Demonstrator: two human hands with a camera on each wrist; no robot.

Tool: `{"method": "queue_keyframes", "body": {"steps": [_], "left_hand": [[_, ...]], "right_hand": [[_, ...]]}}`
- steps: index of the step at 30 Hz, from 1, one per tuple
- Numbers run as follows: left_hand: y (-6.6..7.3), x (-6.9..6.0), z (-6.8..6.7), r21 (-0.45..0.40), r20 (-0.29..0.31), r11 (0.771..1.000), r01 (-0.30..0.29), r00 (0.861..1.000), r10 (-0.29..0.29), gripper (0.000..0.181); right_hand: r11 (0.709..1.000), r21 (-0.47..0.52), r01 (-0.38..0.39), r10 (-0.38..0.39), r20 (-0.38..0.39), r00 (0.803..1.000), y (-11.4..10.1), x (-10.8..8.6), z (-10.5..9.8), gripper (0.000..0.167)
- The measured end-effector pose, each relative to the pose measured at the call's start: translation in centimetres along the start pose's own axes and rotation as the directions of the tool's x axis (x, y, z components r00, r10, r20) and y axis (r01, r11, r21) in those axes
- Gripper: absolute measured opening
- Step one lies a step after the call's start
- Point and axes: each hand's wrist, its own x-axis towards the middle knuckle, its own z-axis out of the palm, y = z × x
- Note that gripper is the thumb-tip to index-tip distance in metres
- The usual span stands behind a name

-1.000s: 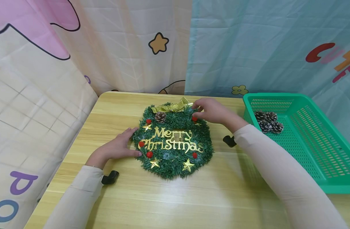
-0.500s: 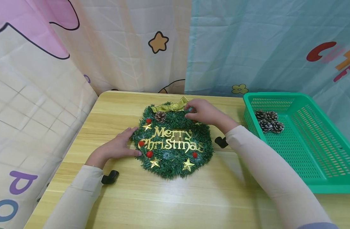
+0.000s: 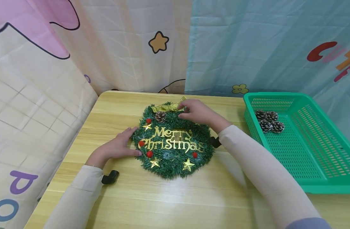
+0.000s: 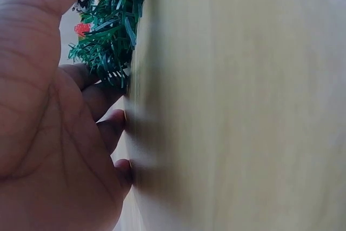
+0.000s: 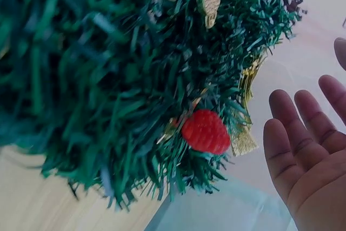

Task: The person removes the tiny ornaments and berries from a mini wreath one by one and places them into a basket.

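Observation:
A green tinsel wreath (image 3: pixel 169 173) lies on the table, bearing gold "Merry Christmas" lettering (image 3: pixel 172 144), gold stars (image 3: pixel 188 165), red berries (image 3: pixel 149 154) and one pine cone (image 3: pixel 160 116). Along its top runs a glittery gold ribbon (image 3: pixel 167 107). My left hand (image 3: pixel 117 146) rests at the wreath's left edge, thumb and fingers spread and touching the greenery. Over the upper right of the wreath hovers my right hand (image 3: pixel 199 111), close to the ribbon. Its fingers (image 5: pixel 294 125) look loosely extended in the right wrist view, with nothing in them and a gap to the wreath.
At the right of the table (image 3: pixel 152 203) stands a green plastic basket (image 3: pixel 312 187). Several pine cones (image 3: pixel 271 126) are grouped in its left part. Printed curtains (image 3: pixel 226 47) hang behind the table and at its left.
My right hand has slid left along the top of the wreath, toward the ribbon. The left hand and the wreath have stayed put.

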Motion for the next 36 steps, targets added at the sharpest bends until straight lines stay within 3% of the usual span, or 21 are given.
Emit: {"method": "queue_keyframes", "body": {"steps": [24, 36], "left_hand": [[-0.2, 0.0, 0.1, 0.009, 0.0, 1.0, 0.011, 1.0, -0.011, 0.116], [-0.3, 0.0, 0.2, 0.015, -0.002, 1.0, 0.013, 1.0, -0.013, 0.116]], "right_hand": [[0.999, 0.027, 0.031, -0.032, 0.047, 0.998, -2.1, 2.8, 1.6, 0.04], [0.999, -0.016, 0.032, -0.031, 0.05, 0.998, -2.9, 3.8, 1.9, 0.04]]}}
